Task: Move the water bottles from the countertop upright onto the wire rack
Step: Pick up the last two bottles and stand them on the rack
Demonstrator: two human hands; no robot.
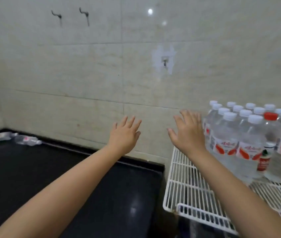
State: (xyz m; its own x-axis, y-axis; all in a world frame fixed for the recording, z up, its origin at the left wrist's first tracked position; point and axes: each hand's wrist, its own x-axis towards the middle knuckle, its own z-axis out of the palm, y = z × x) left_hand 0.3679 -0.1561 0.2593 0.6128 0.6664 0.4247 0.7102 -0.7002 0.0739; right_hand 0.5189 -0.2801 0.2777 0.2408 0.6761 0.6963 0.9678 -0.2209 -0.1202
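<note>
Several clear water bottles (249,140) with white caps and red-and-white labels stand upright in rows on the white wire rack (188,191) at the right. One among them has a red cap (271,115). My right hand (188,133) is raised with fingers spread, just left of the bottles, holding nothing. My left hand (125,134) is raised beside it over the back edge of the black countertop (67,177), fingers straight and empty. Two clear bottles (28,140) lie on their sides at the countertop's far left corner.
A tiled wall (102,74) runs behind the countertop and rack, with small metal hooks (165,63) fixed to it. The rack's front rail (203,215) rises as a low wire lip near me.
</note>
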